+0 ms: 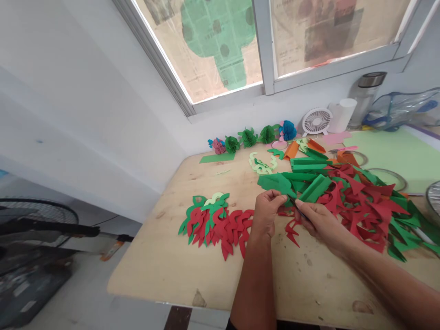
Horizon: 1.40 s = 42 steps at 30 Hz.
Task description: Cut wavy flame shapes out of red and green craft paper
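Above the wooden table (165,256), my left hand (267,213) is closed in a pinch on a piece of green paper (275,182). My right hand (314,219) is closed round scissors, of which little shows beyond a dark sliver near the paper; the fingers hide the rest. Both hands almost meet at the paper. Right of them lies a heap of red paper scraps (364,206) with folded green paper strips (316,188). To the left of my left hand are cut red paper shapes (220,224) and green paper shapes (192,211), overlapping in a pile.
Along the wall stand several paper honeycomb figures (248,137), a small white fan (316,121), a white cylinder (340,114) and a flask (367,98). Pale green cut-outs (263,168) lie behind my hands. Light green sheets (385,151) cover the table's right back.
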{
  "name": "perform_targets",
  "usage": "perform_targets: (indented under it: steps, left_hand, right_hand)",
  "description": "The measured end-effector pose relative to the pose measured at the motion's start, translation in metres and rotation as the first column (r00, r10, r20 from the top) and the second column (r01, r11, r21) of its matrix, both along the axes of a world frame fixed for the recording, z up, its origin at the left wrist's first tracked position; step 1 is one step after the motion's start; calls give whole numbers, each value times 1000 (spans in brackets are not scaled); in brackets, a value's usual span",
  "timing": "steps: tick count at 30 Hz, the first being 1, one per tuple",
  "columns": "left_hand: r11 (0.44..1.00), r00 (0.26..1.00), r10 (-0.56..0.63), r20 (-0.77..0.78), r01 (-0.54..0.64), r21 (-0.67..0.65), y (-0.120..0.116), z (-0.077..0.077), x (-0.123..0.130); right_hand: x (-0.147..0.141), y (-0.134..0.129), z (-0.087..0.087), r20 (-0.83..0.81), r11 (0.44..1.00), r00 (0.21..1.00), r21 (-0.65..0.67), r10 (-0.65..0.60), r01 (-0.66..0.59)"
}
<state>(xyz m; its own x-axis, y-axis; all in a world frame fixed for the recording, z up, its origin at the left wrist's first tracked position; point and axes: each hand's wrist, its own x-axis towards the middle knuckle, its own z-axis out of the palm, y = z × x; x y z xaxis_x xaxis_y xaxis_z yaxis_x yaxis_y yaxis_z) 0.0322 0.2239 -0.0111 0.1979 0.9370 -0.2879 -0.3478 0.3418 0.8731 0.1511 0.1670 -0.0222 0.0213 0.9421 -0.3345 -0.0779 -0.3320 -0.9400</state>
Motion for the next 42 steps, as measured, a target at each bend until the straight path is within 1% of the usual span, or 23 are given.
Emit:
perform_targets:
  steps: [8,12,17,26,35,39,42]
  left_hand:
    - [1000,1000,-13,-12,13,-3,2,-2,-2]
    - [1000,1000,-17,-14,17,-2,2,-2,-2]
    - [1000,1000,-20,-12,20,5,1,-1,-3]
    - [1000,1000,-8,-26,8,3,2,-3,-2]
    - [1000,1000,-5,-18,6,13,-1,-1,-3]
    - [1000,1000,6,-7,-6,4,0,-1,0]
    - [1000,1000,20,1,-20,5,1,-3,3]
  right_hand:
    - [0,1,2,-76,999,997,-32,2,-5]
    - [1,0,2,-64,999,998,-32,10,-12]
    - [1,0,2,-53,1000,998,3,17,-17]
    - [-2,1,3,-18,1000,1000,1,-6,6]
    - [-1,1,1,-15,1000,1000,8,2,-2]
    - [0,1,2,24,1000,1000,-7,-19,19]
    - [1,2,0,11,999,999,-7,-43,44]
